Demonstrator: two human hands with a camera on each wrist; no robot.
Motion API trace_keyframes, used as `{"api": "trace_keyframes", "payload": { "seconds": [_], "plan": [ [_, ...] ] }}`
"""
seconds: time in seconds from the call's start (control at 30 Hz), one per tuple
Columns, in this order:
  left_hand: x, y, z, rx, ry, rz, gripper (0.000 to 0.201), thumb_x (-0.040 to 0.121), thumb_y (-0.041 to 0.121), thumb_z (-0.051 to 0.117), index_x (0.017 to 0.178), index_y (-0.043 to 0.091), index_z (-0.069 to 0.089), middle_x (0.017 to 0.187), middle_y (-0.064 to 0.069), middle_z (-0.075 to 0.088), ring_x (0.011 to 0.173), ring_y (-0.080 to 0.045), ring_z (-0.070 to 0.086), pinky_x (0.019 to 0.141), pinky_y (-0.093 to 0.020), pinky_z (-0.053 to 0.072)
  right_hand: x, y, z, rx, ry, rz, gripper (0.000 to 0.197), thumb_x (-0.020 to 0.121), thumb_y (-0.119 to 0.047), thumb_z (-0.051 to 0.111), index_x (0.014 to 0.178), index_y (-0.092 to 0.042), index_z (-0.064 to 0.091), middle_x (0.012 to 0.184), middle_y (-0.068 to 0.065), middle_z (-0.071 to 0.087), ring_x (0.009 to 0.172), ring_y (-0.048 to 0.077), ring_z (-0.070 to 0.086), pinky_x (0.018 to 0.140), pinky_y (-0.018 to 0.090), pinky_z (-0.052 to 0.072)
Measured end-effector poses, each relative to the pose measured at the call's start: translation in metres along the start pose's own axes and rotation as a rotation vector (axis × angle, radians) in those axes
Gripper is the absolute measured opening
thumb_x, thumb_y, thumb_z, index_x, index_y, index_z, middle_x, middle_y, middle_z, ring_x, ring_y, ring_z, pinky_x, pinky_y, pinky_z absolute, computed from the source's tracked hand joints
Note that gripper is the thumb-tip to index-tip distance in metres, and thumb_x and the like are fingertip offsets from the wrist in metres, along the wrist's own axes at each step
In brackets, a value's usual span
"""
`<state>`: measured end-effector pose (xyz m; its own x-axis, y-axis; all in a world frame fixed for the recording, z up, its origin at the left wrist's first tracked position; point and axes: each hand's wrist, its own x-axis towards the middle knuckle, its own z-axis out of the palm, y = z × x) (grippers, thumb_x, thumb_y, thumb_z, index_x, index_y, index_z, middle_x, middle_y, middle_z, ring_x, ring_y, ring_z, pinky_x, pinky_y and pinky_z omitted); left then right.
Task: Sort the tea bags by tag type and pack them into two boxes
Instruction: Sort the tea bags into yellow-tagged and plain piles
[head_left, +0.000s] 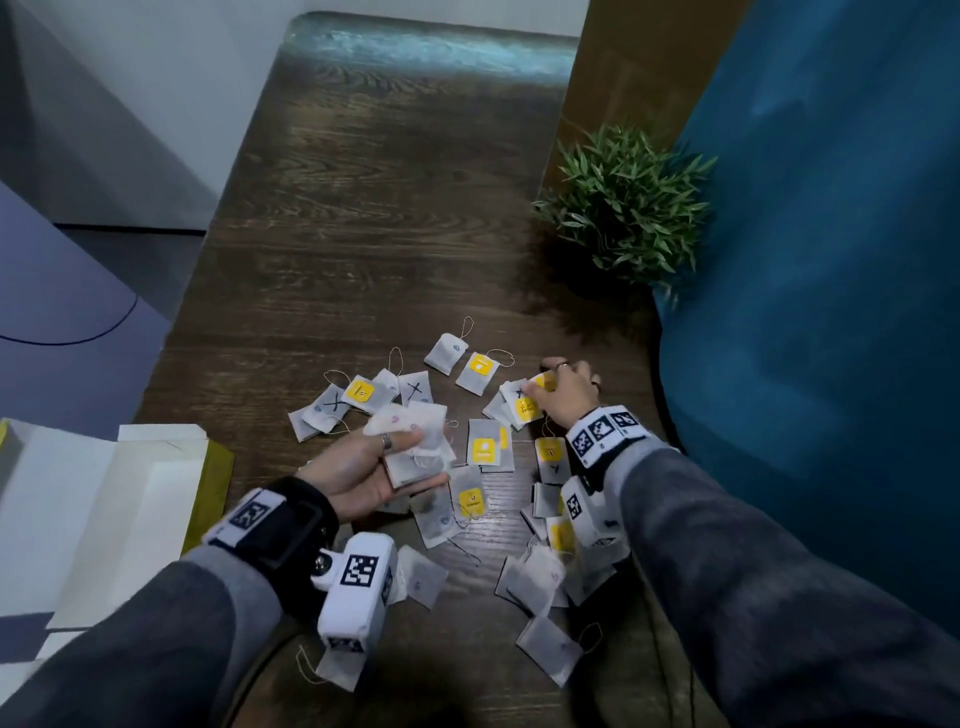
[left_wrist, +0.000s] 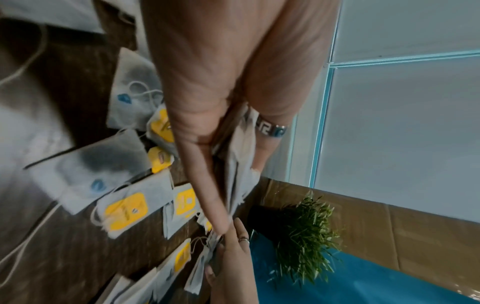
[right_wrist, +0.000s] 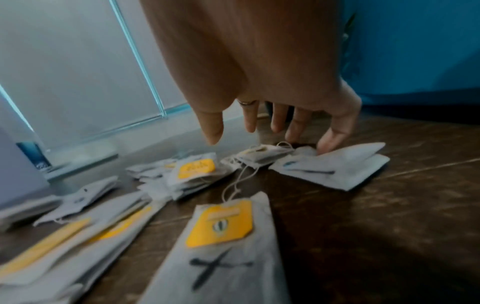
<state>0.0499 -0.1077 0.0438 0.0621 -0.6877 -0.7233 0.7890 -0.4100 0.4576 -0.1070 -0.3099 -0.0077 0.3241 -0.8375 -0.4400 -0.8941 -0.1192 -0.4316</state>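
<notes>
our left hand (head_left: 363, 475) is palm up above the near middle of the dark wooden worktop (head_left: 374, 218), and its grip is closed on a small stack of tea bags (head_left: 415, 447): the thumb lies across the top of the bundle and the fingers curl under it. in the left wrist view the same bundle (left_wrist: 237, 170) is squeezed between thumb and ringed finger. the tags we can read on that stack are pale ones with small blue or purple marks.

our right hand (head_left: 563, 397) reaches down to the far right of the pile, fingers spread and bent, the fingertips (right_wrist: 327, 144) touching a cluster of bags (head_left: 519, 405) where one yellow tag shows. we cannot tell whether this grip has actually closed on a bag or only presses on it.

the remaining loose tea bags (head_left: 483, 447) lie scattered on the worktop between and below both hands, some with yellow tags, some with pale tags, a few marked with a dark cross (right_wrist: 215, 267).

an opened white box (head_left: 104, 499) with a yellow side sits at the left edge of the worktop, just beside our left wrist. a small green plant (head_left: 623, 208) stands at the right edge, against a blue surface (head_left: 831, 260).
</notes>
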Motion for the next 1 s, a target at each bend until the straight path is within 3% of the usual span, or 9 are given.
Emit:
{"api": "trace_keyframes", "payload": {
  "seconds": [0.17,0.27,0.33,0.43,0.53,0.63,0.77,0.87,1.0],
  "plan": [
    [0.016,0.027,0.005,0.013,0.002,0.039,0.031,0.092,0.002,0.046,0.122,0.001,0.052,0.107,-0.017,0.067,0.083,-0.029,0.072,0.068,-0.044,0.060,-0.026,-0.008,0.029,-0.044,-0.163,-0.162,0.038,0.086,-0.032,0.060,0.121,-0.021,0.053,0.129,0.011,0.037,0.124,0.035,0.034,0.108,0.035,0.028],
    [0.028,0.038,0.016,0.053,-0.017,0.039,0.025,0.093,0.003,0.045,0.117,0.004,0.055,0.095,-0.017,0.070,0.080,-0.027,0.072,0.067,-0.043,0.060,-0.054,-0.004,0.050,-0.066,-0.281,-0.251,0.041,0.084,-0.035,0.061,0.122,-0.024,0.051,0.123,0.008,0.038,0.120,0.032,0.038,0.104,0.042,0.034],
    [0.041,0.043,0.029,0.102,-0.034,0.051,0.021,0.094,0.002,0.044,0.110,0.006,0.056,0.095,-0.018,0.068,0.079,-0.028,0.071,0.069,-0.046,0.059,-0.069,0.000,0.054,-0.024,-0.345,-0.318,0.039,0.083,-0.033,0.065,0.119,-0.021,0.055,0.117,0.005,0.042,0.118,0.027,0.043,0.103,0.036,0.036],
    [0.067,0.046,0.059,0.244,-0.079,0.091,0.016,0.095,-0.001,0.041,0.097,0.007,0.054,0.096,-0.017,0.063,0.074,-0.026,0.070,0.070,-0.045,0.057,-0.077,0.008,0.042,0.321,-0.316,-0.340,0.012,0.087,-0.014,0.061,0.097,-0.020,0.063,0.094,-0.003,0.056,0.088,0.010,0.056,0.081,0.016,0.042],
    [0.096,0.041,0.089,0.313,-0.115,0.093,0.016,0.094,-0.004,0.043,0.101,0.009,0.049,0.091,-0.017,0.059,0.068,-0.027,0.069,0.061,-0.046,0.057,-0.066,0.029,0.017,0.700,-0.088,-0.182,0.014,0.091,-0.005,0.054,0.100,-0.015,0.059,0.084,-0.004,0.061,0.074,0.004,0.057,0.071,0.019,0.045],
    [0.121,0.023,0.119,0.402,-0.136,0.057,0.024,0.094,-0.002,0.044,0.104,0.019,0.048,0.090,-0.011,0.057,0.076,-0.028,0.061,0.053,-0.043,0.057,-0.057,0.050,-0.014,0.981,0.078,0.027,0.010,0.095,-0.024,0.049,0.105,-0.023,0.051,0.094,0.005,0.059,0.078,0.017,0.057,0.069,0.033,0.046],
    [0.149,-0.009,0.147,0.521,-0.137,0.006,0.031,0.097,0.009,0.046,0.126,0.018,0.043,0.097,-0.006,0.058,0.078,-0.023,0.059,0.049,-0.042,0.056,-0.040,0.065,-0.037,1.216,-0.049,0.152,0.038,0.094,-0.043,0.044,0.129,-0.032,0.034,0.107,-0.005,0.056,0.084,0.016,0.060,0.064,0.035,0.054],
    [0.161,-0.015,0.163,0.516,-0.149,-0.064,0.045,0.098,0.036,0.043,0.132,0.007,0.045,0.107,-0.012,0.062,0.081,-0.022,0.062,0.058,-0.036,0.057,-0.024,0.073,-0.039,1.145,-0.070,0.116,0.055,0.093,-0.023,0.055,0.140,-0.025,0.028,0.116,-0.003,0.055,0.090,0.013,0.063,0.062,0.029,0.057],
    [0.162,-0.003,0.173,0.690,-0.081,-0.090,0.047,0.095,0.046,0.041,0.138,0.026,0.040,0.106,0.000,0.059,0.092,-0.017,0.059,0.071,-0.039,0.051,-0.008,0.076,-0.036,1.062,0.036,0.121,0.058,0.087,0.006,0.056,0.138,-0.012,0.035,0.129,0.017,0.048,0.096,0.020,0.059,0.061,0.020,0.057]
  ]
}}
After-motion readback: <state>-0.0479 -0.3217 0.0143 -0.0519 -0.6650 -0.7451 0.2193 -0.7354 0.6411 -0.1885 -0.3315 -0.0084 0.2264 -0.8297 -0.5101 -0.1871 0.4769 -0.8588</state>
